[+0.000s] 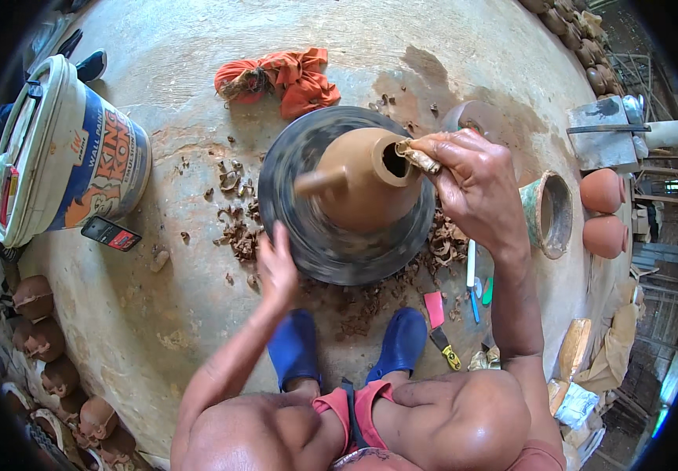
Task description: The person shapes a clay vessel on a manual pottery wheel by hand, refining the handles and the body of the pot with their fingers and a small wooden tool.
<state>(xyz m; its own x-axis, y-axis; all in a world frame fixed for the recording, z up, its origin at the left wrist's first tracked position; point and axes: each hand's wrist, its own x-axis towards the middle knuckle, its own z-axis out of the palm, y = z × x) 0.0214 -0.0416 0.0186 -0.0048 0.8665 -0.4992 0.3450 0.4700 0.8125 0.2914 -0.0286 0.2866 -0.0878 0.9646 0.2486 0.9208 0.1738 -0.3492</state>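
A brown clay vessel (359, 200) with a stub sticking out on its left stands on a dark potter's wheel (296, 235). The wheel's surface is smeared by motion. My right hand (472, 173) pinches a crumpled, tan, wet-looking piece of cloth (421, 157) against the right side of the vessel's round mouth. At the wheel's near left edge is my left hand (278, 271), its fingers stretched out and slightly blurred; it holds nothing. Whether it touches the edge I cannot tell.
Clay shavings (241, 239) lie around the wheel. Beyond it sits an orange-red cloth (300, 78). A paint bucket (64, 157) and a phone (111, 233) are at left. Right are a greenish pot (547, 213), a yellow-black scraper (444, 348) and reddish pots (604, 235). Clay pots (45, 341) line the lower left.
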